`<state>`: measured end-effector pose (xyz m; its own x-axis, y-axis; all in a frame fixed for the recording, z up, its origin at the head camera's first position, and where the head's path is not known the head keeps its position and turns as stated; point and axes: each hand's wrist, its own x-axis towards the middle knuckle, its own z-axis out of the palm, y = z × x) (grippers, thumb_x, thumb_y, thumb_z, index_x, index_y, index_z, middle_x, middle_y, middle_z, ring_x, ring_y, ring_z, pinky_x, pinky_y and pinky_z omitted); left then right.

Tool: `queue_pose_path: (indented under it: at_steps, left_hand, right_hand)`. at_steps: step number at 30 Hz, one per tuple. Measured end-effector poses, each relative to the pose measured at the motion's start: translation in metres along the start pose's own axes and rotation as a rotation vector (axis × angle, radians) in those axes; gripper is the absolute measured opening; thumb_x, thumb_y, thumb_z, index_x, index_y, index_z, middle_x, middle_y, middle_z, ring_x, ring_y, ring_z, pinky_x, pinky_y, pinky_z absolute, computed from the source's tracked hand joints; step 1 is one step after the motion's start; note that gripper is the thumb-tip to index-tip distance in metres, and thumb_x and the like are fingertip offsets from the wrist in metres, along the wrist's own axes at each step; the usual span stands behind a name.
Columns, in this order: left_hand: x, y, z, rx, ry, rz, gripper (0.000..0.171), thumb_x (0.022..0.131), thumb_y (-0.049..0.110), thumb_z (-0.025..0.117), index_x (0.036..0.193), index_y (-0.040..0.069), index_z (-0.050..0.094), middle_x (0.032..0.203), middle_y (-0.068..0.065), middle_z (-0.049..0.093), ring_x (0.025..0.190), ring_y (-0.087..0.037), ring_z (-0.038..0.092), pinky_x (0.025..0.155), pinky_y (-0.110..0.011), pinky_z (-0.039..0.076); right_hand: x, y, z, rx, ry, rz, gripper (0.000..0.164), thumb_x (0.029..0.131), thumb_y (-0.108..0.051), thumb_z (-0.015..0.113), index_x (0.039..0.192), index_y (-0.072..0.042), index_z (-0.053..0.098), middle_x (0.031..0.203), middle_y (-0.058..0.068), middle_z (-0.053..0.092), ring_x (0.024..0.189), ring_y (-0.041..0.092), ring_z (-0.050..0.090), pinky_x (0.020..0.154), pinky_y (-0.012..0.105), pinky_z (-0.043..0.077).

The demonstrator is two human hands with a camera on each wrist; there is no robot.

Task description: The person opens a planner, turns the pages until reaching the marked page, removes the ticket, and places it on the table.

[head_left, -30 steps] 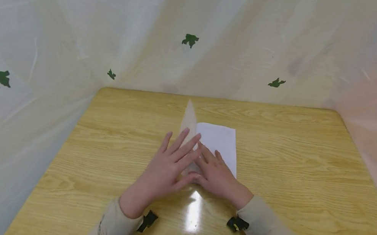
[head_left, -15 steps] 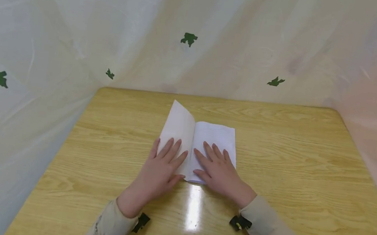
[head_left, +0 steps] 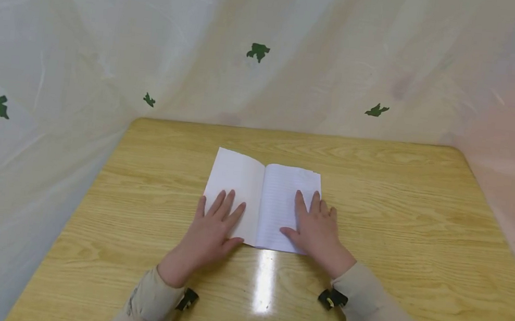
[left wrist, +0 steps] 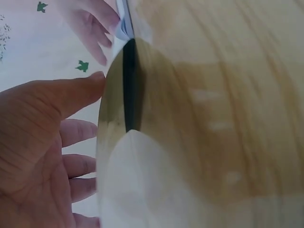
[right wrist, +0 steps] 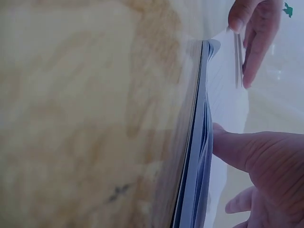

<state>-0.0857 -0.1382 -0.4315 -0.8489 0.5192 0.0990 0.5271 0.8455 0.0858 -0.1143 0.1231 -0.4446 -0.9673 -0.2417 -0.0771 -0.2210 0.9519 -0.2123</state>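
A notebook (head_left: 275,209) lies open, its left leaf (head_left: 235,171) plain white and its right page faintly ruled. My left hand (head_left: 211,230) rests with fingers spread on the lower part of the left leaf. On the right page, near its outer edge, lies my right hand (head_left: 317,235), thumb pointing inward and fingers forward. In the right wrist view the stacked page edges (right wrist: 197,156) show beside my right thumb (right wrist: 237,147). The left wrist view has my left thumb (left wrist: 71,92) at the leaf's edge. Neither hand curls round anything.
The notebook sits on a wood-grain table (head_left: 398,212) with a bright reflection (head_left: 265,281) in front of it. A pale curtain (head_left: 325,58) with green bird shapes hangs behind and at both sides. Each sleeve cuff has a black device (head_left: 332,298) on it.
The left leaf has swung from upright over to the left and down nearly flat. My left hand has moved left with it. My right hand has slid right across the right page.
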Motion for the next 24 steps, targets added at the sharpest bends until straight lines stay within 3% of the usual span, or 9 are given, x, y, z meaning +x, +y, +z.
queue_pose_path:
  at_steps: [12, 17, 24]
  left_hand:
    - [0.001, -0.012, 0.007, -0.160, -0.160, -0.059, 0.079, 0.094, 0.047, 0.059, 0.154, 0.007, 0.028, 0.159, -0.024, 0.015, 0.146, -0.040, 0.013, 0.110, -0.063, 0.022]
    - [0.001, -0.014, 0.007, -0.174, -0.216, -0.083, 0.077, 0.095, 0.050, 0.057, 0.155, 0.012, 0.028, 0.159, -0.023, 0.014, 0.146, -0.041, 0.012, 0.110, -0.063, 0.023]
    - [0.003, -0.017, 0.011, -0.165, -0.254, -0.096, 0.075, 0.095, 0.049, 0.057, 0.154, 0.013, 0.029, 0.159, -0.021, 0.016, 0.145, -0.043, 0.015, 0.109, -0.063, 0.025]
  right_hand:
    - [-0.001, 0.002, -0.003, 0.005, 0.059, 0.019, 0.108, 0.078, -0.058, 0.074, 0.155, -0.004, 0.021, 0.137, 0.035, 0.041, 0.130, 0.055, 0.034, 0.104, 0.075, 0.011]
    - [-0.001, 0.001, -0.004, 0.029, 0.091, 0.003, 0.112, 0.075, -0.052, 0.079, 0.156, -0.005, 0.017, 0.137, 0.031, 0.041, 0.131, 0.051, 0.035, 0.107, 0.073, 0.008]
    - [0.000, -0.002, -0.003, 0.086, 0.188, -0.051, 0.117, 0.073, -0.038, 0.086, 0.155, 0.000, 0.011, 0.126, 0.026, 0.049, 0.119, 0.042, 0.048, 0.108, 0.070, 0.011]
